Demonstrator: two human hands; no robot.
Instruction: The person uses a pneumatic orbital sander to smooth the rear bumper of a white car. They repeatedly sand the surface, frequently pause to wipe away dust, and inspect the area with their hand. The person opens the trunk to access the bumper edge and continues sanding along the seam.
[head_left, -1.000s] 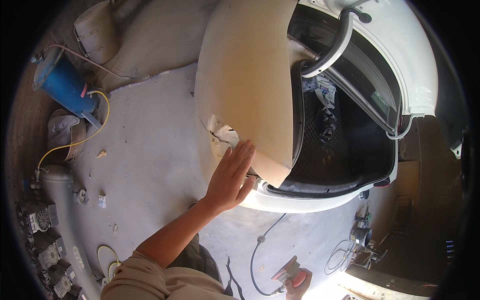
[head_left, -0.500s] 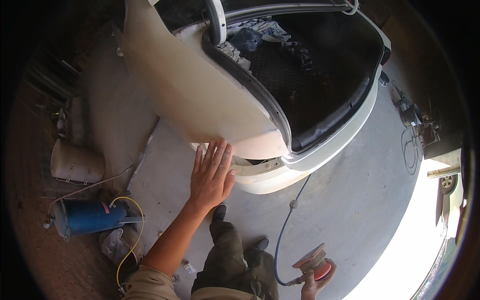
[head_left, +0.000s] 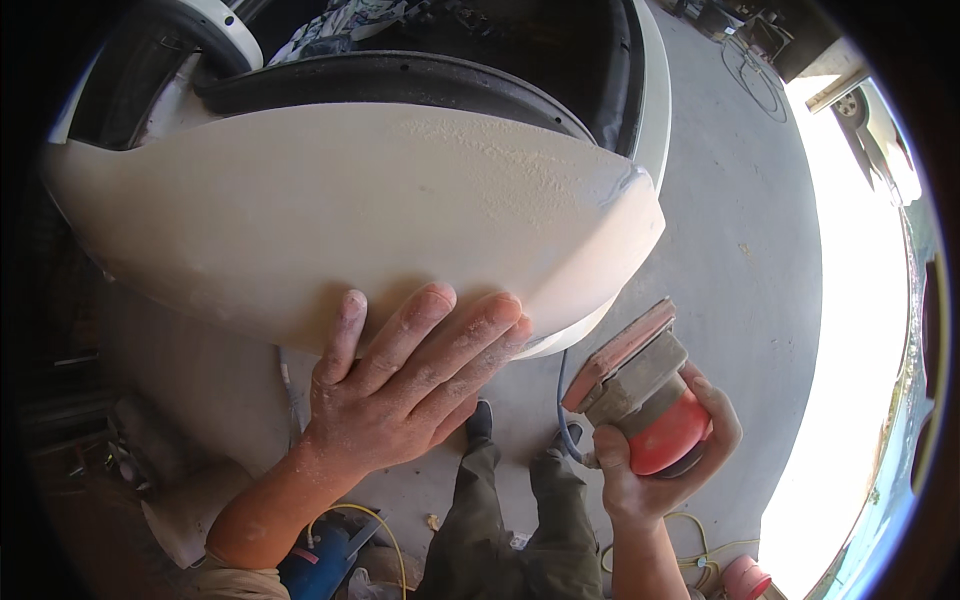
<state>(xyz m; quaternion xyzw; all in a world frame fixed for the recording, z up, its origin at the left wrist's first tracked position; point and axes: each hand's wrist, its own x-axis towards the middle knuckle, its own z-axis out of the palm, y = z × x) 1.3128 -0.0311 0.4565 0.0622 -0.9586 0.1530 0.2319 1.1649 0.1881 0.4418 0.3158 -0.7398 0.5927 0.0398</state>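
Note:
My left hand [head_left: 400,390] lies with fingers outstretched, their tips on the lower edge of a dusty, cream-coloured car body panel [head_left: 330,220]. A patch of fine powder and specks shows on the panel's upper right. To the right, clear of the car, my right hand [head_left: 690,455] grips an air sander [head_left: 640,385] by its red, rounded head. The sander is tilted, its flat rectangular pad facing up and left toward the panel. A dark hose [head_left: 565,410] runs from the sander. White dust coats my fingers.
The car's open rear, edged by a black rubber seal [head_left: 420,75], has crumpled cloths [head_left: 335,28] inside. Below left stand a blue cylindrical tank [head_left: 315,565] and a yellow hose [head_left: 385,520]. A pink bucket [head_left: 745,578] sits lower right. Bright daylight enters at right.
My view has come closer to the panel and swung along its side. The sander has risen from low down to near the panel's height. My left hand stays flat on the bodywork.

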